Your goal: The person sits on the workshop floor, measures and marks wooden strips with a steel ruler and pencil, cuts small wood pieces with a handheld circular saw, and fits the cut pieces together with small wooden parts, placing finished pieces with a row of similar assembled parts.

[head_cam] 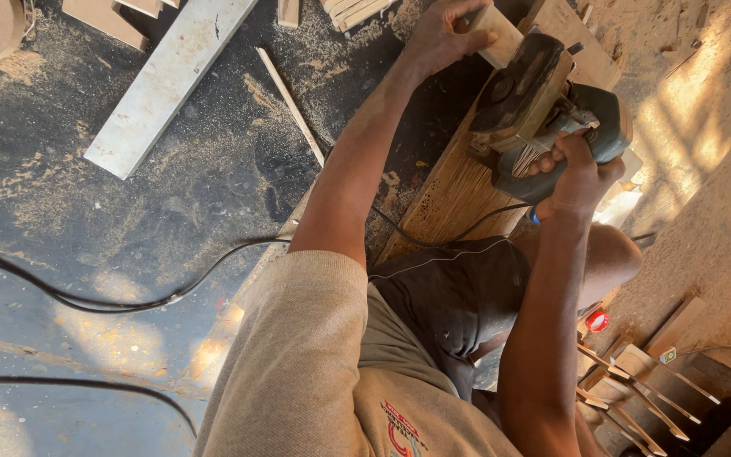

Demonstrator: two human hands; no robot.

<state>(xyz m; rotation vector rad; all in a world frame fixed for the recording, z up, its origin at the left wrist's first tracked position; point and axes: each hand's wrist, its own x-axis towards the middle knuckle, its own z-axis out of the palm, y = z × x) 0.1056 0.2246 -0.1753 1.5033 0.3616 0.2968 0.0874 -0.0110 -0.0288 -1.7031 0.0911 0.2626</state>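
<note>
My right hand (pixel 575 172) grips the grey handle of a hand-held electric power tool (pixel 535 110) that rests on a long wooden plank (pixel 454 190). My left hand (pixel 442 35) reaches further up and holds a small pale wooden block (pixel 499 35) against the plank's far end, just beyond the tool. The plank runs from my bent knee (pixel 458 292) away toward the top of the view. The tool's black cord (pixel 433 241) trails down across the plank toward my leg.
A long pale board (pixel 167 80) lies on the dusty dark floor at upper left, with a thin wood strip (pixel 291 106) beside it. Black cables (pixel 86 296) snake across the floor at left. Sawdust heaps on the right; wooden offcuts (pixel 636 389) lie at lower right.
</note>
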